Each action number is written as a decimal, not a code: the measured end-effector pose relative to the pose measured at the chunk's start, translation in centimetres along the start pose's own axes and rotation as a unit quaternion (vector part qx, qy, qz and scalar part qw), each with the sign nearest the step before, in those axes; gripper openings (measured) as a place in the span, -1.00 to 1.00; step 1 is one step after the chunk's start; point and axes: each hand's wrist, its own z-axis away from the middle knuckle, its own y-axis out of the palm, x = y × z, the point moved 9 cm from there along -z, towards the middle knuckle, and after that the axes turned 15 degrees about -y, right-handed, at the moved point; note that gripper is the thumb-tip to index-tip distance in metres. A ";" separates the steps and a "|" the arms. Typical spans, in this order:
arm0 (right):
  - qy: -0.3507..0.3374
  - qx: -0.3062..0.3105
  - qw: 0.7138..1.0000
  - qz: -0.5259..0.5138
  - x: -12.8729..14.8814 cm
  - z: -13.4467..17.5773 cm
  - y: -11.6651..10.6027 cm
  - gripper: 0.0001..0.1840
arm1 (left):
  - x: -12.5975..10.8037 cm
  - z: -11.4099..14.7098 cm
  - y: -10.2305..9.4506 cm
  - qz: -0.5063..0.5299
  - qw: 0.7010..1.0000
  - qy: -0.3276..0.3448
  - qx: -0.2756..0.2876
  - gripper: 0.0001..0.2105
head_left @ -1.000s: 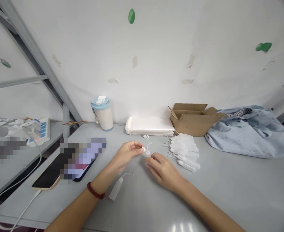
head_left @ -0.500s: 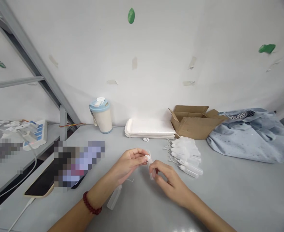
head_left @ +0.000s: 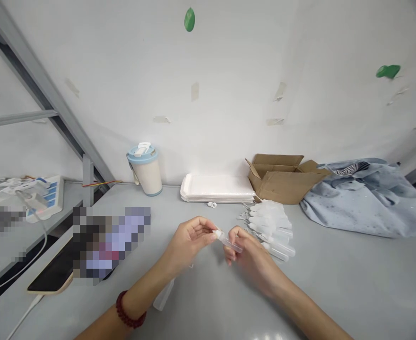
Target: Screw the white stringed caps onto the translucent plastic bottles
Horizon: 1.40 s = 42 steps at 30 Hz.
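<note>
Pinched between thumb and fingertips, the white neck end of a small translucent plastic bottle [head_left: 233, 246] is in my left hand [head_left: 194, 241]. My right hand [head_left: 248, 255] has its fingers curled round the bottle's body, which points right and slightly down. Partly behind my left wrist, another translucent bottle [head_left: 163, 297] lies on the grey table. To the right of my right hand is a row of similar translucent bottles [head_left: 270, 219] with white tips and thin strings at their left ends.
White flat boxes or envelopes [head_left: 217, 186] are stacked by the wall, with a small white piece [head_left: 212, 205] in front. An open cardboard box [head_left: 288, 184] and blue cloth [head_left: 367, 203] stand right. Left are a lidded cup [head_left: 147, 174], a phone [head_left: 50, 274] and a power strip [head_left: 55, 198].
The held bottle has swung from nearly upright to pointing right. My right hand has shifted slightly right and up with it, while my left hand keeps its pinch on the white end.
</note>
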 end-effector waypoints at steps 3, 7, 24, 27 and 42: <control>0.065 -0.038 0.986 -0.149 -1.4 0.4 0.5 -0.91 | -0.5 0.2 0.1 -0.010 0.999 0.035 -0.008 -0.89; 0.061 -0.044 0.990 -0.123 -1.3 0.4 0.3 -0.88 | -0.2 0.1 0.3 -0.030 0.999 0.015 -0.008 -0.88; 0.022 -0.019 0.999 -0.025 -0.2 0.3 0.4 -0.82 | -0.2 0.3 -0.2 -0.110 0.993 -0.033 -0.035 -0.76; 0.026 -0.019 0.999 -0.028 -0.3 0.4 0.5 -0.83 | -0.2 0.3 0.0 -0.120 0.992 -0.022 -0.027 -0.80; 0.063 -0.031 0.996 -0.057 -0.5 0.4 0.5 -0.81 | -0.6 0.9 0.7 -0.084 0.996 0.034 -0.029 -0.69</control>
